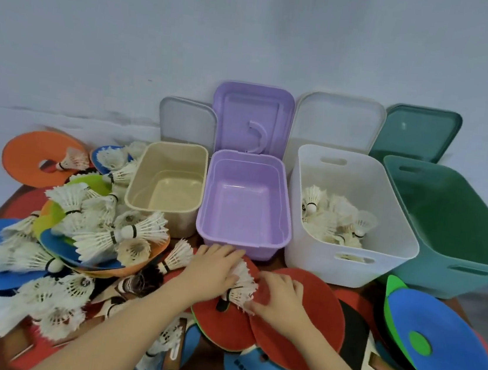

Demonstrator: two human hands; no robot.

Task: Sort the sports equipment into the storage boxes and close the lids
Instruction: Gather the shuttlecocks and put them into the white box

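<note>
both hands meet over a bunch of white shuttlecocks that lies on a red paddle, just in front of the purple box. the left hand covers the bunch from the left with fingers bent over the feathers; the right hand touches its right side with curled fingers. a firm grip cannot be told. the white box already has shuttlecocks inside. the beige box and the green box stand open, all lids leaning on the wall.
</note>
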